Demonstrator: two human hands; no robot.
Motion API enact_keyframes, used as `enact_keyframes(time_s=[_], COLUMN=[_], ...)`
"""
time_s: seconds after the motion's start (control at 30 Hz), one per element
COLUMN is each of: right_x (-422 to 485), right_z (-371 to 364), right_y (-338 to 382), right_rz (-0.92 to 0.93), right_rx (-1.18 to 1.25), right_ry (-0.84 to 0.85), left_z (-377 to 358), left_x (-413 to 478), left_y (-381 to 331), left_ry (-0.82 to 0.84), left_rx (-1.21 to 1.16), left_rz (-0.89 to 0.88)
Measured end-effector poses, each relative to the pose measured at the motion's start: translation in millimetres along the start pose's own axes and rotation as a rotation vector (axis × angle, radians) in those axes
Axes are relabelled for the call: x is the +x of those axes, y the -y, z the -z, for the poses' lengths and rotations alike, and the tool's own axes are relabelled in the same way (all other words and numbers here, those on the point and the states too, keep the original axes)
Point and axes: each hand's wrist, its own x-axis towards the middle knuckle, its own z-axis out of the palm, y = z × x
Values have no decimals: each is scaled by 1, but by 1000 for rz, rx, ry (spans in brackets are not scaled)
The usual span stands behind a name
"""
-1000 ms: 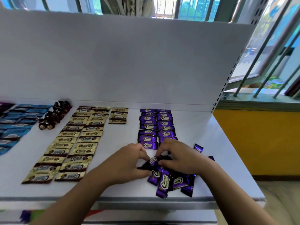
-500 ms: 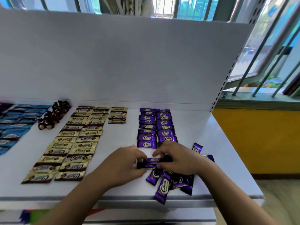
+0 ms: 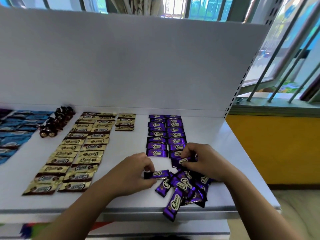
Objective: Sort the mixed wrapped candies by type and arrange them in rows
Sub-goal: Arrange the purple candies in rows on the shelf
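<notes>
Purple wrapped candies lie in two neat columns (image 3: 166, 134) on the white shelf. A loose pile of purple candies (image 3: 185, 187) sits near the front edge, one hanging over it. My left hand (image 3: 133, 175) pinches one purple candy (image 3: 158, 174) at the pile's left side. My right hand (image 3: 204, 160) pinches another purple candy (image 3: 184, 161) at the near end of the right column. Gold candies (image 3: 78, 151) form two long columns to the left, with a short third stack (image 3: 125, 122) behind.
Dark brown twist-wrapped candies (image 3: 55, 122) lie in a diagonal line, and blue candies (image 3: 13, 130) fill the far left. A white back panel (image 3: 121, 66) closes the shelf behind. The shelf's front edge (image 3: 52, 209) and right edge drop off.
My hands, together on one purple candy before, have separated. The right hand moved up to the right column's end with a candy; the left stays at the pile with another.
</notes>
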Motion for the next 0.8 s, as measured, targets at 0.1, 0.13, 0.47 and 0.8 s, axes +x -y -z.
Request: enact_keyframes(time_s=[0.1, 0.13, 0.47, 0.8], right_x=[-3, -4, -4, -5], right_z=[-1, -1, -15, -20], right_y=[-9, -12, -11, -11], right_rz=[-24, -24, 120, 116], right_rx=[-7, -26, -234, -203], right_ry=[-12, -26, -82, -114], left_z=[4, 6, 1, -8], left_x=[-2, -2, 15, 26], left_y=[7, 10, 8, 12], left_ry=[-4, -18, -51, -153], left_rx=[7, 11, 92, 88], left_rz=[23, 30, -36, -17])
